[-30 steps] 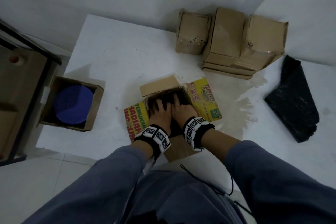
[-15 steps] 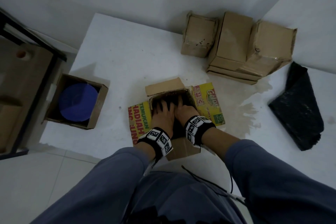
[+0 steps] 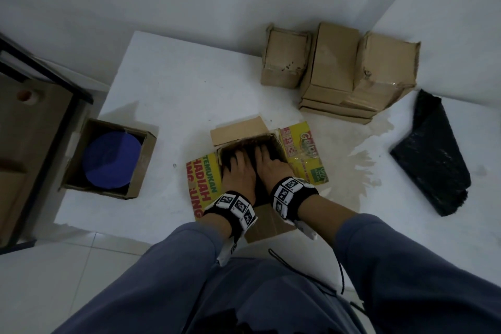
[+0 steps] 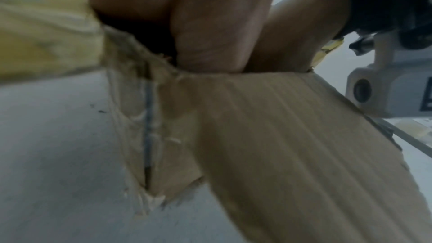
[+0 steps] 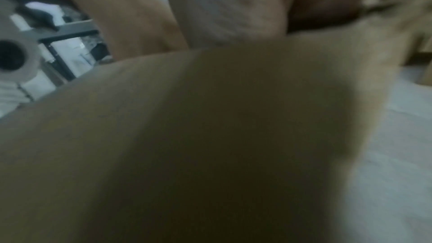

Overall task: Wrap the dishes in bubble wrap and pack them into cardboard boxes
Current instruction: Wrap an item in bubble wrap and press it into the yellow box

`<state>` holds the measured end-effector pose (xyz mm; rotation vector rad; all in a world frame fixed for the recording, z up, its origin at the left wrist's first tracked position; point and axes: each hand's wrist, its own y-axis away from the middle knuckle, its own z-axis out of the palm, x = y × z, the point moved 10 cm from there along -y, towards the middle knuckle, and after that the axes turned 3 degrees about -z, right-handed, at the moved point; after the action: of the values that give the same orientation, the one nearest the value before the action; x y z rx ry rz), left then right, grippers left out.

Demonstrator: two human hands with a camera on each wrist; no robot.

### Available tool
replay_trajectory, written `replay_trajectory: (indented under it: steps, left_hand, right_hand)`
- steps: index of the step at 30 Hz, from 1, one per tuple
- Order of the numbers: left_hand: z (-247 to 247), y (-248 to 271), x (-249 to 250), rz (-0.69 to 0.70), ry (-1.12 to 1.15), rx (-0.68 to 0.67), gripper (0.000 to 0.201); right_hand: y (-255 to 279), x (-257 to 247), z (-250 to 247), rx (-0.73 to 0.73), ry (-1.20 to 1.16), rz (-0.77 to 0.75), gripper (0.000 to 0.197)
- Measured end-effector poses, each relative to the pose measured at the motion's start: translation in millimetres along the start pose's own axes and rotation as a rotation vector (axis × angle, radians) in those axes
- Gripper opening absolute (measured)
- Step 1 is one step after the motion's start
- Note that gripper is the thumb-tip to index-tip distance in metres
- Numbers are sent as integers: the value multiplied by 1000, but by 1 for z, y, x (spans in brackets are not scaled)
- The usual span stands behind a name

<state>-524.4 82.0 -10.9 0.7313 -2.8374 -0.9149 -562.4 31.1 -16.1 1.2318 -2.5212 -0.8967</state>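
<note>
An open cardboard box [image 3: 238, 130] with yellow printed flaps [image 3: 303, 152] stands on the white table near its front edge. Both my hands reach into it side by side. My left hand [image 3: 240, 171] and right hand [image 3: 267, 164] lie with fingers spread flat on a dark wrapped bundle [image 3: 244, 148] inside. The fingertips fade into the dark interior. In the left wrist view the heel of my left hand [image 4: 205, 25] dips behind the box's near wall [image 4: 280, 136]. The right wrist view is filled by blurred cardboard [image 5: 210, 136] under my right hand [image 5: 222, 6].
At the table's left edge a second open box [image 3: 78, 154] holds blue plates [image 3: 111, 160]. Several closed cardboard boxes [image 3: 336, 73] are stacked at the back by the wall. A folded sheet of black bubble wrap [image 3: 431, 160] lies at the right. A dark-framed shelf [image 3: 40, 84] stands left.
Both hands stay in the box on the dark bundle. Only the head view has shifted slightly.
</note>
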Motion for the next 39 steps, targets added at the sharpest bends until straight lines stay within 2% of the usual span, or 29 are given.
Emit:
replay_trajectory:
  steps: [8, 18, 22, 27, 33, 39]
  left_hand:
    - [3, -12, -3, -25, -13, -12, 77]
    - [11, -15, 1, 6, 69, -70, 88]
    - [10, -13, 1, 35, 76, -59, 86]
    - [-2, -13, 2, 39, -99, 27, 72]
    - [11, -10, 11, 92, -225, 66, 89]
    - [19, -16, 6, 58, -57, -9, 103]
  right_hand:
    - [-11, -4, 2, -77, 24, -4, 62]
    - [-13, -6, 0, -63, 15, -16, 53]
    - [-11, -6, -4, 18, 195, 41, 48]
    - [-5, -9, 10, -71, 433, 15, 54]
    - [-5, -16, 11, -24, 383, -91, 65]
    - [-4, -10, 4, -56, 249, -105, 62]
